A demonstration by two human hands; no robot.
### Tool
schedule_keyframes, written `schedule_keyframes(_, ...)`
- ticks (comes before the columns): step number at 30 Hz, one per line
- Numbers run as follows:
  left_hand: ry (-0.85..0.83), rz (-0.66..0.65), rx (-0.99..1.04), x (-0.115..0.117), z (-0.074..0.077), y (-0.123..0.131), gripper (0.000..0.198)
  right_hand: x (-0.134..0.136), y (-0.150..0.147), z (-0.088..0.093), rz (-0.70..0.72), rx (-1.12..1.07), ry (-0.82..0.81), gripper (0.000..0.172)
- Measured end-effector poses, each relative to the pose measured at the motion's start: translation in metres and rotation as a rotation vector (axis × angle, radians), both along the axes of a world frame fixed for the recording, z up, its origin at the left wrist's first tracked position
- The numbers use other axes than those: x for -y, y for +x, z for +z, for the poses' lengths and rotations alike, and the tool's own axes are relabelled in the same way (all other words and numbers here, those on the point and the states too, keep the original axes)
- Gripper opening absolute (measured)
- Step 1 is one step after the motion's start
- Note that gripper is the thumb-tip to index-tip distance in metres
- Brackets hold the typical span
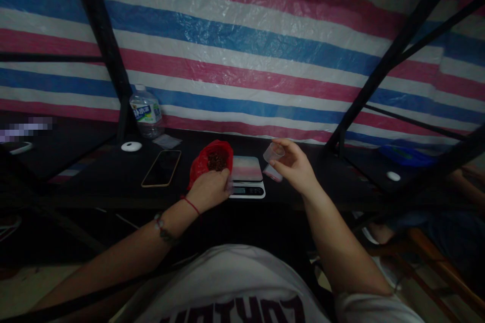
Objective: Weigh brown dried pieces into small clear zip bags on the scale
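My left hand [209, 189] rests at the mouth of a red plastic bag [206, 159] full of small dark red pieces [217, 161]; its fingers are curled together, and what they pinch is hidden. My right hand [295, 166] holds a small clear plastic cup [273, 152] tilted above the dark table, just right of a small digital kitchen scale [247, 176]. A small clear packet [273, 173] lies beneath the cup beside the scale.
On the dark table [113, 176] lie a smartphone [161, 168], a white round puck [131, 146], a water bottle [146, 111] and a clear sachet [167, 141]. A striped tarp [242, 50] hangs behind black frame poles [102, 45]. A wooden stool [428, 257] stands at right.
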State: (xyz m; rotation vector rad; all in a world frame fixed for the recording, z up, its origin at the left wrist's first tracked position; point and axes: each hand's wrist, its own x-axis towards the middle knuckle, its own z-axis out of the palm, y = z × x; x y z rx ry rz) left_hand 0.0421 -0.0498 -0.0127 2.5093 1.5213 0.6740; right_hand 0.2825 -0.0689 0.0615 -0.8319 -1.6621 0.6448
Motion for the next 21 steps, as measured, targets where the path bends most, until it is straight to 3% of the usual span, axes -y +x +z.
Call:
schedule_keyframes(3, -0.031, 0.098, 0.018, -0.006, 0.0, -0.004, 0.02, -0.001, 0.002, 0.0, -0.001, -0.002, -0.003, 0.043)
schedule_keyframes(10, -0.045, 0.373, 0.019, -0.028, 0.021, -0.035, 0.037, -0.003, 0.007, -0.001, -0.035, 0.007, -0.002, 0.046)
schedule_keyframes(21, -0.062, 0.438, 0.105, -0.036, 0.028, -0.051, 0.033, -0.005, 0.01, 0.0, -0.044, 0.022, -0.009, 0.043)
